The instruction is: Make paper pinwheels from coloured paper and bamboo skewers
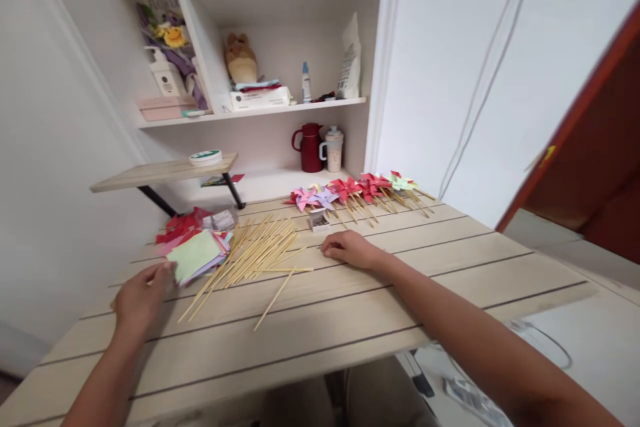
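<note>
My left hand is at the left, its thumb and fingers pinched at the edge of a light green paper square. That square lies on top of a pile of coloured sheets. My right hand rests on the table with its fingers curled together. Whatever its fingertips may hold is too small to make out. Just beyond it stands a small open box with tiny dark metal pieces inside. Between my hands lies a loose heap of thin wooden sticks, and one stick lies apart, nearer to me.
Finished paper pinwheels on sticks lie in a row at the table's back right. A small raised shelf on black legs carries a round white tape roll. Behind stand a red jug and a cup.
</note>
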`<state>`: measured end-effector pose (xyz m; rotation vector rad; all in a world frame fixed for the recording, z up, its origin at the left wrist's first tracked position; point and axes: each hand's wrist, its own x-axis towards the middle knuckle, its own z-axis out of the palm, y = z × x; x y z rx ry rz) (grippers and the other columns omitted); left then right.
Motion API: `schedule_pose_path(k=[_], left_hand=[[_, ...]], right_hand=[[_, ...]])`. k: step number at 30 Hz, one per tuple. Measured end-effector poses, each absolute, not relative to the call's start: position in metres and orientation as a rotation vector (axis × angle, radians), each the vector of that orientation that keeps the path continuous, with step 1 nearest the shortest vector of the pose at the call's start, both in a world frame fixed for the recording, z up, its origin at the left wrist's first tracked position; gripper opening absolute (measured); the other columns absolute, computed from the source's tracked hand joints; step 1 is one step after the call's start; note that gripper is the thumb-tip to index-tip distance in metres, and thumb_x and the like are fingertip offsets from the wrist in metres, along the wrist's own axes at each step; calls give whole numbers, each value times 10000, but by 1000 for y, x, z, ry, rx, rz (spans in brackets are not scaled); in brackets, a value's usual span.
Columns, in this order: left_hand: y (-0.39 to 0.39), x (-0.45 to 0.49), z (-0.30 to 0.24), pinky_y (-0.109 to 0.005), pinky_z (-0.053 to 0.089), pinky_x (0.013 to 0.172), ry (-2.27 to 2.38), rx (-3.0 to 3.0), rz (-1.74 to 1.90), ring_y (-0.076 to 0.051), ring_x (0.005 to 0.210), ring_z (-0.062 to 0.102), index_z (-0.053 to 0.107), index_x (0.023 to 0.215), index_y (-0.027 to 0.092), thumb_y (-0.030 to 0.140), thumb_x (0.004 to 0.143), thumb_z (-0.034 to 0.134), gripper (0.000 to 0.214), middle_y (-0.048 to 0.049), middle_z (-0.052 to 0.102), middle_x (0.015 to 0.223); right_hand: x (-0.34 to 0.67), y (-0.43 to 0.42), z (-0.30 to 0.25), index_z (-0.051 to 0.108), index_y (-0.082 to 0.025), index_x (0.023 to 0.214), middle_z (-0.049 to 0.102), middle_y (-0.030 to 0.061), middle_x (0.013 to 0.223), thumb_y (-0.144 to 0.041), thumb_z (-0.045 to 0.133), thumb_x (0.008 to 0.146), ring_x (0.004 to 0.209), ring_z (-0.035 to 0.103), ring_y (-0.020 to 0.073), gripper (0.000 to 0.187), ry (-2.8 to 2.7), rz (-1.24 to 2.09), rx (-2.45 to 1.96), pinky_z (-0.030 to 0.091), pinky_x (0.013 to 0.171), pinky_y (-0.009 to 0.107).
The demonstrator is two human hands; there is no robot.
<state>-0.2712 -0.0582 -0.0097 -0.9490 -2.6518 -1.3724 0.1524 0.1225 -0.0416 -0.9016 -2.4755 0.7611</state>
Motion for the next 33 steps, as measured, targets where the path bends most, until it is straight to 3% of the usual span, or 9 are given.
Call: schedule_pose_path(k=[3,6,11,14,20,24,28,33], left_hand=[[-75,-283,-13,-447,492,946,-2391,-622,-2042,-272,959,675,740,767,196,293,713,667,133,-42,736,829],[-94,-295,-16,-370,524,865,-2307,-461,-2165,-201,836,658,710,777,187,289,690,673,139,-19,701,801],[-114,-305,-21,-341,498,939,-2182,-409,-2160,-171,857,635,720,823,196,263,673,691,167,-9,682,824],[-113,-308,-28,-373,492,963,-2291,-639,-2005,-195,887,647,754,941,205,333,692,712,283,-33,707,898],[-95,-306,-39,-414,525,922,-2486,-1087,-1280,-221,854,679,746,1109,207,317,777,666,358,-111,639,1157],[-83,-296,-34,-499,469,988,-2323,-1270,-805,-305,1087,641,691,1248,218,276,863,623,396,-163,562,1327],[-73,-288,-28,-534,387,1044,-2198,-1416,-559,-309,1119,619,712,1193,222,201,890,590,327,-163,550,1385],[-67,-286,-27,-499,332,1084,-2062,-1424,-635,-262,1075,627,727,1075,225,196,924,558,228,-130,584,1364]], right_hand=[[153,124,-46,767,-218,985,782,53,983,-308,601,888,873,684,222,212,-2477,764,-862,470,775,311],[152,127,-50,763,-217,1007,776,56,915,-353,590,895,803,671,225,247,-2498,756,-917,468,734,324],[152,129,-55,760,-236,1017,783,59,1027,-372,584,901,900,688,244,251,-2500,786,-908,483,812,349],[152,130,-55,757,-242,1019,785,55,1027,-388,582,902,902,691,249,256,-2506,781,-920,487,829,361],[152,129,-56,762,-242,1015,784,62,1026,-419,582,905,904,695,253,275,-2498,768,-924,503,836,365],[153,129,-57,766,-246,1006,784,61,1011,-417,581,907,887,696,249,271,-2497,754,-901,511,819,357],[153,130,-58,769,-251,997,784,59,987,-432,591,901,862,694,249,272,-2488,756,-896,514,805,358],[153,130,-57,764,-248,1021,784,58,985,-419,587,902,861,691,245,273,-2501,757,-902,509,801,354]])
